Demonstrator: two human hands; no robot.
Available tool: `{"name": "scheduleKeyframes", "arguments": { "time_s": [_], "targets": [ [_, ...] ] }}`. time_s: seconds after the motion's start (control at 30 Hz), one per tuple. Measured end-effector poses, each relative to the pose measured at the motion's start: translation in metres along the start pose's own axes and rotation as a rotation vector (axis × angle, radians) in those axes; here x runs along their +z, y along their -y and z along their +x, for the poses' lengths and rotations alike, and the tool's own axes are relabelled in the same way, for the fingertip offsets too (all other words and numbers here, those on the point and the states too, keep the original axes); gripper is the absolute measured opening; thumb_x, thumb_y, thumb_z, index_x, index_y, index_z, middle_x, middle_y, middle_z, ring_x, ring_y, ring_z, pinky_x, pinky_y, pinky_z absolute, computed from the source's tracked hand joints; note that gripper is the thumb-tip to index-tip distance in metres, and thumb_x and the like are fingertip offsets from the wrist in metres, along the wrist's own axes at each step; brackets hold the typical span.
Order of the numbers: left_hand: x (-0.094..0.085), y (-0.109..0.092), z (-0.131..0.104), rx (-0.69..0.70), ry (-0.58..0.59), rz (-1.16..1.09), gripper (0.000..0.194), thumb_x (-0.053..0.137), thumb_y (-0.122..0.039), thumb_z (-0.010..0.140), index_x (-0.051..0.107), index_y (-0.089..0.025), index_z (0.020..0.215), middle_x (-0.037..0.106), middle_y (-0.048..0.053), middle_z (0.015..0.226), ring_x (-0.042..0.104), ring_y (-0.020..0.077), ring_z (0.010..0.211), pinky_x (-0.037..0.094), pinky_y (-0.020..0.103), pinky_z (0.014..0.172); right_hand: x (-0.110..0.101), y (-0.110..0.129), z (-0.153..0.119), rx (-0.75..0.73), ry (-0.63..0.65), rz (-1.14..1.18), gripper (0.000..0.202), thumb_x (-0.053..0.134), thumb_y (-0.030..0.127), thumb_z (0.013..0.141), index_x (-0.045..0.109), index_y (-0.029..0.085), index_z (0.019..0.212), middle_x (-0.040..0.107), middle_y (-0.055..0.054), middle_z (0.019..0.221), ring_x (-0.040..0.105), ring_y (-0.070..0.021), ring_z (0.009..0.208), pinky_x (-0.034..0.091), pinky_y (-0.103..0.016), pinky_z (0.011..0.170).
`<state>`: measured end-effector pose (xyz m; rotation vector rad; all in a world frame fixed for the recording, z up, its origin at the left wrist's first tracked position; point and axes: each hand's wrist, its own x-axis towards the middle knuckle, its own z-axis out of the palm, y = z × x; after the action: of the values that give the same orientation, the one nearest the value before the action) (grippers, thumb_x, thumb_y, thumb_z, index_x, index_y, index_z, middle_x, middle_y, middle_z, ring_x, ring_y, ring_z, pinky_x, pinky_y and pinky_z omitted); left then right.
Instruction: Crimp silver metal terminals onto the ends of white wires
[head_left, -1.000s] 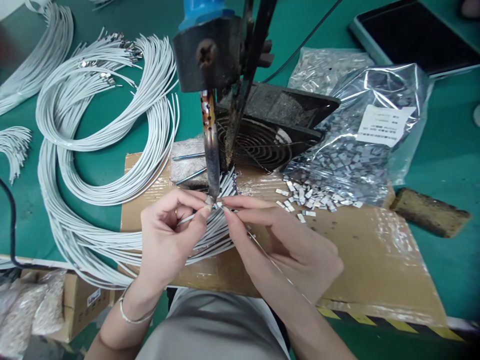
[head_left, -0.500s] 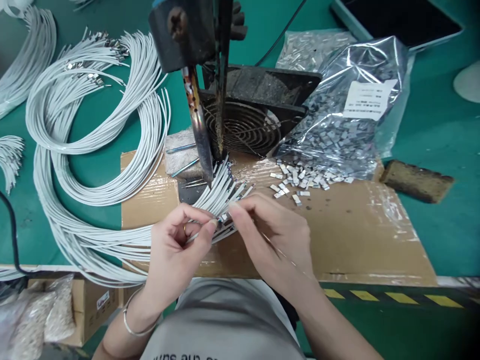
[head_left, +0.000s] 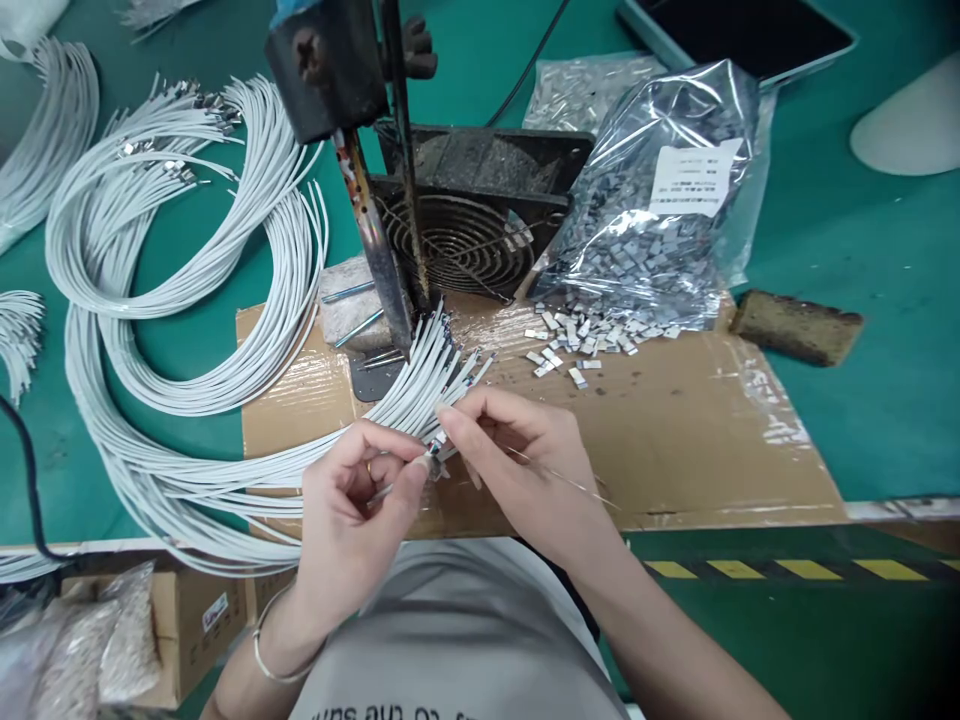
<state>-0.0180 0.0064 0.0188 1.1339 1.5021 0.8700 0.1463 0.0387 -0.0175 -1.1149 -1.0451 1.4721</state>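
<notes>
My left hand (head_left: 367, 500) pinches the end of a white cable between thumb and index finger. A small metal connector (head_left: 437, 440) with tiny coloured wires shows just past that thumb. Close against it are the fingertips of my right hand (head_left: 517, 455), closed in a pinch. A thin silvery wire (head_left: 562, 478), apparently solder, runs through my right hand and sticks out behind it; what its fingertips touch is partly hidden. Beyond both hands, a bundle of white cables (head_left: 409, 390) lies fanned under a soldering iron (head_left: 379, 260), which points down from a stand.
Loose metal connectors (head_left: 581, 335) lie on the cardboard sheet (head_left: 675, 430) before a clear bag (head_left: 660, 240) full of them. A black fan (head_left: 465, 240) stands behind the iron. Coiled white cables (head_left: 112, 290) lie left; a brown sponge block (head_left: 796, 327) is right.
The view has shifted, so the bench items appear further left. My right hand has turned slightly, its fingertips still by the connector, and the thin wire behind it shows more clearly.
</notes>
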Motion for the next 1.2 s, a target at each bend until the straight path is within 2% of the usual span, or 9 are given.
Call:
{"name": "scheduleKeyframes", "arguments": {
  "time_s": [0.1, 0.37, 0.67, 0.8, 0.9, 0.97, 1.07, 1.13, 1.2],
  "targets": [
    [0.002, 0.0, 0.001, -0.001, -0.011, 0.001, 0.007, 0.078, -0.023, 0.096, 0.077, -0.022, 0.089, 0.066, 0.0, 0.069, 0.048, 0.0113, 0.055, 0.036, 0.022, 0.05, 0.0, -0.002, -0.002, -0.061, -0.03, -0.028, 0.038, 0.07, 0.035, 0.101, 0.06, 0.02, 0.068, 0.05, 0.006, 0.059, 0.044, -0.0093, 0.052, 0.034, -0.022, 0.047],
    [0.003, 0.001, 0.001, -0.006, -0.005, -0.033, 0.008, 0.078, -0.024, 0.097, 0.076, -0.022, 0.089, 0.063, -0.002, 0.065, 0.046, 0.011, 0.055, 0.037, 0.022, 0.051, 0.001, -0.003, -0.003, -0.213, -0.073, -0.108, 0.03, 0.07, 0.023, 0.102, 0.066, 0.02, 0.073, 0.059, 0.004, 0.067, 0.053, -0.0095, 0.059, 0.043, -0.023, 0.054],
    [0.003, 0.0, 0.002, -0.003, -0.007, -0.012, 0.009, 0.077, -0.024, 0.096, 0.076, -0.021, 0.088, 0.067, 0.0, 0.069, 0.049, 0.0114, 0.054, 0.039, 0.022, 0.05, 0.001, -0.005, -0.004, -0.211, -0.104, -0.153, 0.031, 0.071, 0.026, 0.101, 0.065, 0.02, 0.071, 0.06, 0.003, 0.064, 0.053, -0.0106, 0.057, 0.043, -0.023, 0.052],
    [0.004, 0.003, 0.0, 0.024, -0.009, 0.036, 0.009, 0.076, -0.025, 0.097, 0.076, -0.021, 0.089, 0.065, -0.001, 0.067, 0.047, 0.0113, 0.053, 0.037, 0.022, 0.049, 0.0, -0.006, -0.007, -0.217, -0.156, -0.16, 0.025, 0.075, 0.023, 0.098, 0.071, 0.02, 0.073, 0.066, 0.002, 0.065, 0.057, -0.0113, 0.057, 0.047, -0.024, 0.053],
    [0.002, 0.01, -0.003, 0.138, -0.04, 0.17, 0.005, 0.075, -0.019, 0.097, 0.076, -0.022, 0.094, 0.065, -0.002, 0.067, 0.051, 0.0125, 0.055, 0.042, 0.024, 0.053, -0.015, -0.012, -0.009, -0.249, -0.255, -0.078, 0.016, 0.072, 0.027, 0.102, 0.084, 0.022, 0.092, 0.079, -0.002, 0.081, 0.07, -0.0144, 0.067, 0.058, -0.026, 0.061],
    [-0.003, 0.017, -0.005, 0.317, -0.057, 0.322, 0.013, 0.075, -0.01, 0.093, 0.075, -0.022, 0.098, 0.072, 0.0, 0.077, 0.062, 0.0156, 0.065, 0.049, 0.027, 0.063, -0.033, -0.017, -0.01, -0.301, -0.308, 0.029, 0.029, 0.062, 0.036, 0.11, 0.088, 0.025, 0.105, 0.084, -0.006, 0.092, 0.078, -0.0178, 0.076, 0.064, -0.029, 0.067],
    [-0.014, 0.028, -0.007, 0.608, -0.054, 0.544, 0.03, 0.077, 0.0, 0.084, 0.075, -0.024, 0.102, 0.079, 0.002, 0.09, 0.069, 0.0215, 0.078, 0.052, 0.034, 0.077, -0.062, -0.024, -0.011, -0.352, -0.379, 0.085, 0.046, 0.051, 0.039, 0.114, 0.092, 0.022, 0.102, 0.085, -0.013, 0.09, 0.08, -0.0202, 0.074, 0.064, -0.028, 0.058],
    [-0.02, 0.037, -0.01, 0.708, -0.074, 0.66, 0.038, 0.079, 0.001, 0.08, 0.077, -0.025, 0.108, 0.078, 0.004, 0.094, 0.069, 0.0235, 0.08, 0.05, 0.037, 0.078, -0.073, -0.027, -0.013, -0.34, -0.421, 0.066, 0.048, 0.049, 0.035, 0.115, 0.092, 0.021, 0.098, 0.085, -0.015, 0.09, 0.08, -0.0203, 0.072, 0.063, -0.027, 0.056],
    [-0.025, 0.045, -0.015, 0.752, -0.109, 0.762, 0.043, 0.081, 0.001, 0.079, 0.079, -0.024, 0.114, 0.075, 0.006, 0.094, 0.067, 0.0247, 0.082, 0.048, 0.037, 0.078, -0.075, -0.027, -0.015, -0.331, -0.433, 0.07, 0.048, 0.051, 0.035, 0.115, 0.093, 0.019, 0.097, 0.085, -0.015, 0.089, 0.08, -0.0201, 0.07, 0.064, -0.026, 0.057]
  ]
}}
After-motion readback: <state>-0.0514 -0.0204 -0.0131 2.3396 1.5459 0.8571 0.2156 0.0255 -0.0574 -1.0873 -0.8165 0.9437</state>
